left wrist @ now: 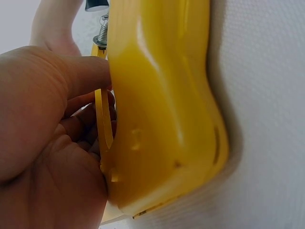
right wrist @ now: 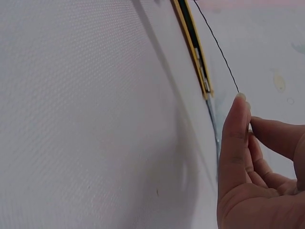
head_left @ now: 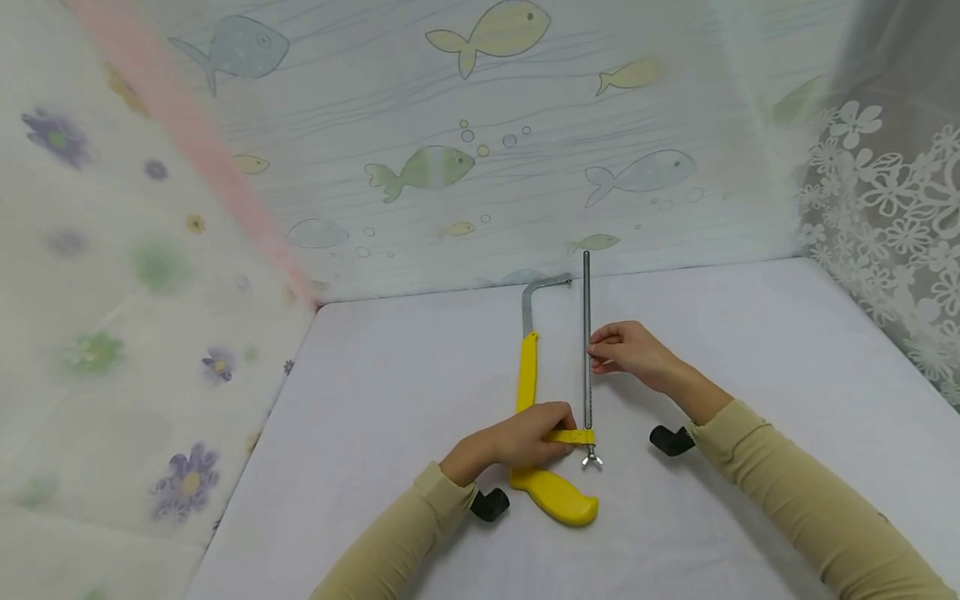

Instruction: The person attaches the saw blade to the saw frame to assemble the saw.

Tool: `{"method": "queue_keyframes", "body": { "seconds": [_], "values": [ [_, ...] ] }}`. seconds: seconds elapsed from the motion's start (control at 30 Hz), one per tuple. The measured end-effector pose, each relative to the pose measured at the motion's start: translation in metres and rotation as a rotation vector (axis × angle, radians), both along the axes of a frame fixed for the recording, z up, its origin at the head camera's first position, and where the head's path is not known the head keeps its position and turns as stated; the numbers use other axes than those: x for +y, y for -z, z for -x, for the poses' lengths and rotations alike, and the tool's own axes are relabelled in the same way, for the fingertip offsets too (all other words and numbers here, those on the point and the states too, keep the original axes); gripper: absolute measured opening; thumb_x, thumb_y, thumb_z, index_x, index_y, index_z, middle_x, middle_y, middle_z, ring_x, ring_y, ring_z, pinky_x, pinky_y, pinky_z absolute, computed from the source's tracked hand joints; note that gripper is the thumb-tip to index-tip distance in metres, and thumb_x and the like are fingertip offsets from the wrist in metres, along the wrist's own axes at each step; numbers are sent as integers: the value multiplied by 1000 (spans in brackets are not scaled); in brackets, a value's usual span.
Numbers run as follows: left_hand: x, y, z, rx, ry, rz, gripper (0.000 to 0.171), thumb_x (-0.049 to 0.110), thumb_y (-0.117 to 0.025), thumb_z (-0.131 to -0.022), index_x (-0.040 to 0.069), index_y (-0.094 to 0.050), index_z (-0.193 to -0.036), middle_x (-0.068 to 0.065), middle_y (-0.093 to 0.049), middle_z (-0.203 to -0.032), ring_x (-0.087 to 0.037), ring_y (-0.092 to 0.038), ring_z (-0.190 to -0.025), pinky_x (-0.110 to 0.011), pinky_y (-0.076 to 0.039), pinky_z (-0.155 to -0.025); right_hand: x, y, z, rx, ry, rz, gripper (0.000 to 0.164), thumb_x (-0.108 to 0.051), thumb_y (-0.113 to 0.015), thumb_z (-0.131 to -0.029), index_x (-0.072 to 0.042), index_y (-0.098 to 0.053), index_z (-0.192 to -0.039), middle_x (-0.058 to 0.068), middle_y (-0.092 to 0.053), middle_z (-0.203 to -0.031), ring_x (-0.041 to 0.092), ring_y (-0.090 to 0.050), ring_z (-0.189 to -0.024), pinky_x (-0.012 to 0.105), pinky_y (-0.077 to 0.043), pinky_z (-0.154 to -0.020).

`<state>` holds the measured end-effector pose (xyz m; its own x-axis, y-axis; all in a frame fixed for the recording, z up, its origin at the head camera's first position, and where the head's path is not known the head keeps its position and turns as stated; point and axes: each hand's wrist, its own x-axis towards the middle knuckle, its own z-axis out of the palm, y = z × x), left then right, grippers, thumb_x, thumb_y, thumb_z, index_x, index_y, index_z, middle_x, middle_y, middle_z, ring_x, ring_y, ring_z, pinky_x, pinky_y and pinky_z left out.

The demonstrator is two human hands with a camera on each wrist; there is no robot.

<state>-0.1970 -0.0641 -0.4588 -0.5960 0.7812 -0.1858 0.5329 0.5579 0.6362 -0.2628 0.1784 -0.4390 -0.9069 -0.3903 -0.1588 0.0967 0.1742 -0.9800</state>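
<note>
A hacksaw lies on the white cloth in the head view, with a yellow frame [head_left: 528, 367], yellow handle [head_left: 558, 497] and grey metal bow [head_left: 527, 308]. My left hand [head_left: 527, 437] grips it just above the handle, fingers passing through the opening; the handle [left wrist: 167, 119] fills much of the left wrist view. The thin toothed blade [head_left: 587, 300] joins the saw at the yellow bar by the wing nut [head_left: 592, 461]. Its far end stands apart from the bow's tip. My right hand [head_left: 633, 354] pinches the blade partway along; the right wrist view shows its wavy edge [right wrist: 217, 43] above the fingertips.
White cloth [head_left: 390, 392] covers the tabletop. A fish-print curtain [head_left: 360, 100] stands along the back edge, a flower-print curtain [head_left: 112, 275] at the left and white lace [head_left: 892, 200] at the right. A black wrist device [head_left: 671, 440] shows under the right sleeve.
</note>
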Motion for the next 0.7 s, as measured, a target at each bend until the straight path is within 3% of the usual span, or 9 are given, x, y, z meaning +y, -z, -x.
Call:
{"method": "queue_keyframes", "body": {
  "seconds": [0.33,0.7],
  "values": [
    [0,-2,-1,7,1,6,13,15,-65,-102,11,-59,-112,6,-61,-105,-7,-52,-92,-17,-45,-86,-2,6,5,3,-14,2,31,-4,-59,-102,18,-51,-123,11,-66,-93,16,-66,-82,33,-59,-83],
    [0,0,0,13,6,-2,12,16,-65,-102,11,-59,-112,7,-61,-103,-6,-53,-90,-16,-46,-85,-3,11,9,-18,-30,1,32,-3,-58,-102,18,-50,-124,14,-68,-95,15,-67,-79,28,-59,-78]
  ]
}}
